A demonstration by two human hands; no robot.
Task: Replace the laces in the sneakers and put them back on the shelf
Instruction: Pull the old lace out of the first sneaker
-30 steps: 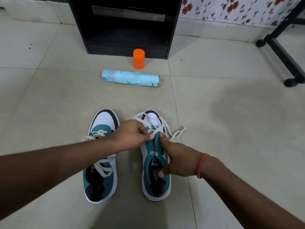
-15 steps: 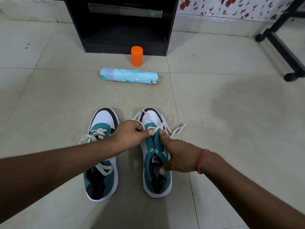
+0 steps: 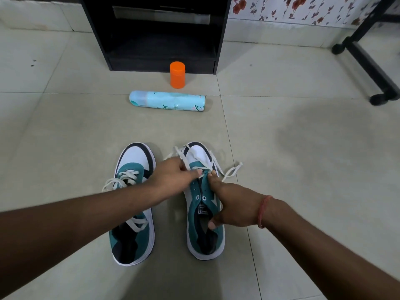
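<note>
On the tiled floor [image 3: 281,191], the right sneaker [image 3: 204,224] is held at its collar by the right hand [image 3: 234,207]. Its white lace [image 3: 229,171] is pinched near the lowest eyelets by the left hand [image 3: 173,177]. Beside it stands the left sneaker [image 3: 135,204]. Farther off, a spray can [image 3: 167,101] lies before an orange cap [image 3: 177,75] and the black shelf [image 3: 155,35].
</note>
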